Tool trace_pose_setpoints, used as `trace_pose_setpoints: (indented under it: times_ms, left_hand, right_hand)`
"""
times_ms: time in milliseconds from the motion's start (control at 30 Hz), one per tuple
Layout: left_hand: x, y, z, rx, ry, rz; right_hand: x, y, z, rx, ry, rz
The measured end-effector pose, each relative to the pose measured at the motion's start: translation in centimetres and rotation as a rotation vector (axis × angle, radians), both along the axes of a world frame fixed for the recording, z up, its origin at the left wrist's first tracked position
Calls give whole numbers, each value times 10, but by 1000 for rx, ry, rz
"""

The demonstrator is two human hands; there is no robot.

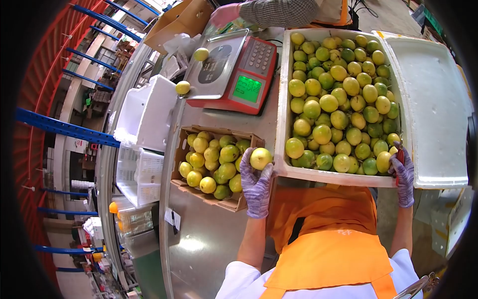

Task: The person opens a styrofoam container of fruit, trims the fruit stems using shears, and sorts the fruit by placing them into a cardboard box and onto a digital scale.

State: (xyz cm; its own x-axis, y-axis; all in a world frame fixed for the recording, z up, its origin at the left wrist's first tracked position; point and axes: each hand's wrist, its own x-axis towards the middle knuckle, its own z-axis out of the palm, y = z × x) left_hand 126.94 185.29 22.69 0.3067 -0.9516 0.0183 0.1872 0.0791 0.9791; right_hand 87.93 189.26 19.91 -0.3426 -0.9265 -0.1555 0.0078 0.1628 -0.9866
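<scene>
My left hand (pixel 256 188), in a purple knit glove, is closed around a round yellow-green passion fruit (pixel 261 158). It is between a cardboard box (pixel 219 200) of similar fruit and a large white foam box (pixel 343 177). My right hand (pixel 405 175), gloved alike, grips red-handled snips (pixel 400 158) at the near right corner of the foam box. The blades point up and away from me. A fruit (pixel 384 162) lies beside the right fingertips; whether they touch it I cannot tell. The foam box is filled with many yellow and green fruits.
A red digital scale (pixel 254 74) with a lit green display stands beyond the cardboard box. One loose fruit (pixel 201 54) rests on its pan, another (pixel 182 88) beside it. A foam lid (pixel 428 109) lies right. Another person's sleeve (pixel 279 12) reaches in at the top.
</scene>
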Motion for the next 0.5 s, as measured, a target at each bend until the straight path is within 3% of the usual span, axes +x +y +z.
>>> trace_pose_setpoints:
  times_ms: [233, 367, 467, 500]
  left_hand:
    - [4, 5, 2, 31, 6, 36]
    - [23, 16, -11, 1, -110, 109]
    - [50, 29, -16, -129, -339, 229]
    - [65, 36, -19, -54, -371, 301]
  right_hand:
    - [-4, 0, -7, 21, 28, -23]
    - [-19, -2, -28, 6, 3, 4]
    - [-21, -2, -28, -7, -14, 29]
    - [-21, -1, -30, -24, -24, 28]
